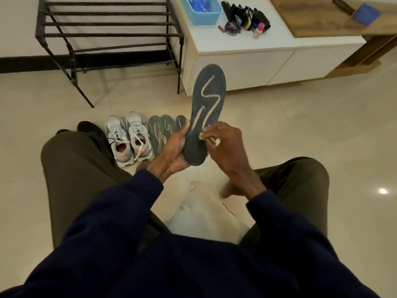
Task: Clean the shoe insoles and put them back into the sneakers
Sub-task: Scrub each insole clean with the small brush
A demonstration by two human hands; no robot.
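Above tiled floor (300, 130), insole (207, 100), mark perhaps "S"

2 sneakers (116, 138), 4 insoles (207, 108), 1 shoe rack (107, 35), 1 bin (200, 15)

Your floor (300, 125) is open fwd-right. Fwd-left, sneakers (129, 138) & loose insoles (161, 130) block it; rack (107, 35) & cabinet (247, 61) stand beyond. Knees (71, 160) hem both sides.

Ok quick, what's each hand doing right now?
Left hand: holds the dark insole by its heel end.
Right hand: pinches a small pale thing against the insole; I cannot tell what it is.
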